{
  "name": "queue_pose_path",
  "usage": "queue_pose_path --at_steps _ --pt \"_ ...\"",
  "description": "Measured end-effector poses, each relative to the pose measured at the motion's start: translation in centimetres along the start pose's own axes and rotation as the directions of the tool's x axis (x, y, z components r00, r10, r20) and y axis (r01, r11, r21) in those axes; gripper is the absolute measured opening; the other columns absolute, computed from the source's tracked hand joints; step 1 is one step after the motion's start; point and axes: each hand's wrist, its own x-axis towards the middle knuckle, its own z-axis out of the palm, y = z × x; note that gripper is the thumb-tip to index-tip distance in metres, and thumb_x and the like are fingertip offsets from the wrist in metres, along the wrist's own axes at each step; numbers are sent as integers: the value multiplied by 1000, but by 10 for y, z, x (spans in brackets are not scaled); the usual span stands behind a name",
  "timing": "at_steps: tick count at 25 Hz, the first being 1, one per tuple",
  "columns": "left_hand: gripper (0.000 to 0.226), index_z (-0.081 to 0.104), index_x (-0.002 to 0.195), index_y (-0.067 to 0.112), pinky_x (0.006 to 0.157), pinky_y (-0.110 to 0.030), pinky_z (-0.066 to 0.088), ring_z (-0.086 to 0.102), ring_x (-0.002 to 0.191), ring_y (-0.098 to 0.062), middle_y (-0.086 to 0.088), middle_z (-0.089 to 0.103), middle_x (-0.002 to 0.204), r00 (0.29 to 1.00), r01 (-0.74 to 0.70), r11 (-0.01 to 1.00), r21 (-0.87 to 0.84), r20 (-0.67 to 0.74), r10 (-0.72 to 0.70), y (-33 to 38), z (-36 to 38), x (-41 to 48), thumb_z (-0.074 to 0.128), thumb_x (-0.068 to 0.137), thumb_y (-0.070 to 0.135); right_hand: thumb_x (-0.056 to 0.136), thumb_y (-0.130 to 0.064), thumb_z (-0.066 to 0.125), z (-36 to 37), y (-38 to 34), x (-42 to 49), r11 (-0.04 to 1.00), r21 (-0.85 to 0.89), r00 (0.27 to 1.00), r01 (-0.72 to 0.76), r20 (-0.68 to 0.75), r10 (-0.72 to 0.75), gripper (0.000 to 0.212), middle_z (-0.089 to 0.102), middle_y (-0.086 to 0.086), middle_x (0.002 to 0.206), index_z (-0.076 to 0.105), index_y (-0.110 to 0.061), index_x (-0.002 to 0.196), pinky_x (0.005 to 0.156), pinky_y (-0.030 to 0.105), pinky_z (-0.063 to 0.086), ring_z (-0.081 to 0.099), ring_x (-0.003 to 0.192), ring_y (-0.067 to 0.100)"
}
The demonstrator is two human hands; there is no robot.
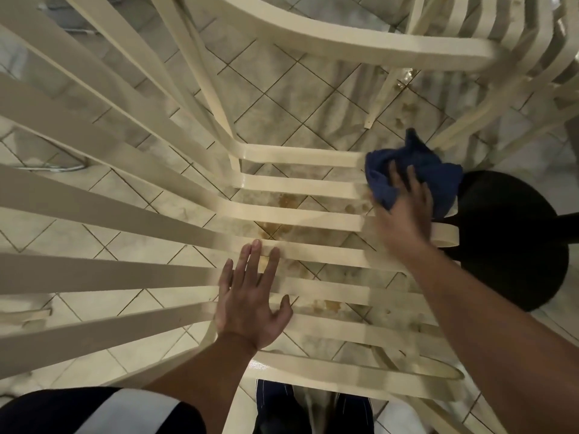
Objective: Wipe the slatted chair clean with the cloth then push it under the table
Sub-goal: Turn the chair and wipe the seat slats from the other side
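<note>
A cream slatted plastic chair (300,186) fills the view, its seat slats running left to right below me and its back slats fanning out to the left. My left hand (250,302) lies flat with straight fingers on the seat slats near the middle. My right hand (404,208) presses a crumpled dark blue cloth (435,173) against the right ends of the seat slats. The hand is blurred, and its fingers spread over the cloth.
A second cream slatted chair (513,42) stands at the upper right. A round black base (507,239) sits on the floor to the right, behind the seat edge. The tiled floor (282,98) shows brown stains under the slats. My legs and feet are at the bottom.
</note>
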Motion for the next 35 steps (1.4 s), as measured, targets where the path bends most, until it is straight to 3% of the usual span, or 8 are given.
queue_pose_path --at_steps 11,14,17,20,25,30,33,35 --pt "92 34 160 17 121 -59 24 17 157 -29 -12 20 169 999 11 1000 -29 -45 -12 1 0 0 61 78 51 90 -30 56 43 -27 -98 680 14 655 733 254 -712 56 44 -16 156 54 -31 146 125 34 11 27 150 7" --pt "93 35 159 16 120 -58 25 18 156 -29 -12 22 168 998 7 999 -47 -61 -10 1 -1 -1 61 77 50 90 -37 63 14 -14 -132 755 207 730 622 197 -655 38 57 -17 135 67 -27 126 119 20 23 32 142 -11" --pt "94 37 159 17 121 -56 25 22 155 -30 -13 26 167 997 -8 998 -56 -81 4 1 0 -1 65 75 50 87 -68 62 -28 -21 -113 902 417 837 108 451 -309 51 76 1 101 75 -20 95 97 42 51 68 106 14" --pt "94 38 158 19 122 -55 24 23 155 -30 -13 26 167 997 0 998 -56 -76 -4 0 -1 1 65 74 51 77 -65 74 -71 -54 -54 681 673 905 -288 423 -35 55 75 8 86 73 -12 91 94 47 50 69 91 24" --pt "97 33 160 19 121 -56 25 20 156 -29 -11 22 169 999 3 999 -53 -52 -6 -1 1 0 65 75 53 108 -39 46 -97 -111 22 594 791 988 -145 149 43 26 70 -4 91 65 -25 96 79 27 52 68 86 10" --pt "96 32 160 19 122 -55 23 19 156 -30 -13 21 169 1000 7 1000 -18 -13 -7 -1 -1 1 62 77 55 102 -65 26 -19 -98 33 984 148 917 99 371 -148 59 62 3 137 59 -29 133 112 45 37 52 133 24" --pt "96 32 160 19 122 -56 23 19 156 -30 -13 21 169 1000 3 1000 -22 -22 -4 -2 0 1 64 77 54 105 -58 20 19 -84 4 901 -114 858 419 374 -351 62 20 -12 165 25 -30 160 125 33 -9 6 155 6" --pt "96 33 160 19 121 -58 24 21 156 -30 -12 22 168 999 3 999 -45 -38 -5 -3 2 0 66 76 53 106 -57 16 28 -82 -25 857 -91 818 507 364 -445 60 24 -18 163 32 -30 158 125 32 -8 11 153 3"
